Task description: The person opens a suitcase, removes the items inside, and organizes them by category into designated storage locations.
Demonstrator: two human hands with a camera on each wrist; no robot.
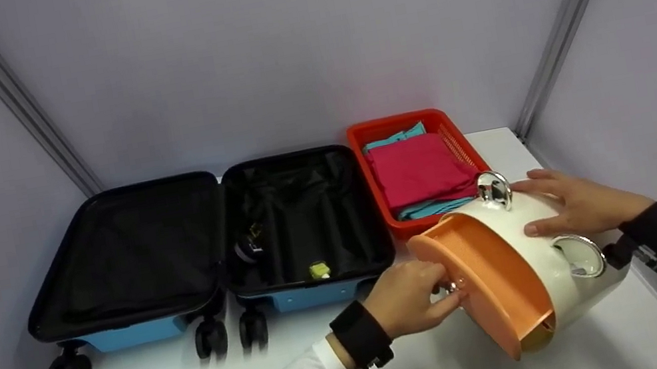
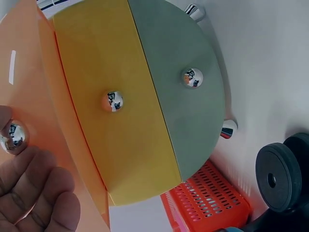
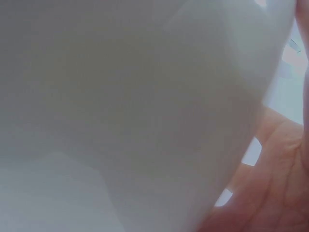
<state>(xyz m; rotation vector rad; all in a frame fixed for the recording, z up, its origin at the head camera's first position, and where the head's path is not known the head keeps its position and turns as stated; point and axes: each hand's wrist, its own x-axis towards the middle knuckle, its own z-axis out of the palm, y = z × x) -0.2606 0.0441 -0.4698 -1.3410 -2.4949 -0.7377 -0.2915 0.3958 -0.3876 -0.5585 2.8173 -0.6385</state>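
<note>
A cream drawer box [image 1: 568, 299] with rounded sides and shiny silver loops lies tilted at the right. Its orange drawer [image 1: 471, 298] is pulled partly out. My left hand [image 1: 406, 299] pinches the silver knob [image 2: 17, 135] on that drawer's front. In the left wrist view, the yellow drawer front [image 2: 87, 58] and green drawer front [image 2: 169, 48] sit flush, each with a round silver knob. My right hand [image 1: 575, 205] rests on the box's cream shell with fingers spread. A blurred pale surface fills most of the right wrist view, with part of the hand beside it.
An open suitcase [image 1: 124, 251] with black lining and blue shell lies at the left, its wheels toward me. A small yellow-green item [image 1: 319, 270] and a dark item [image 1: 249, 250] are in its right half. Behind the box, a red basket [image 1: 369, 187] holds folded pink and turquoise cloths.
</note>
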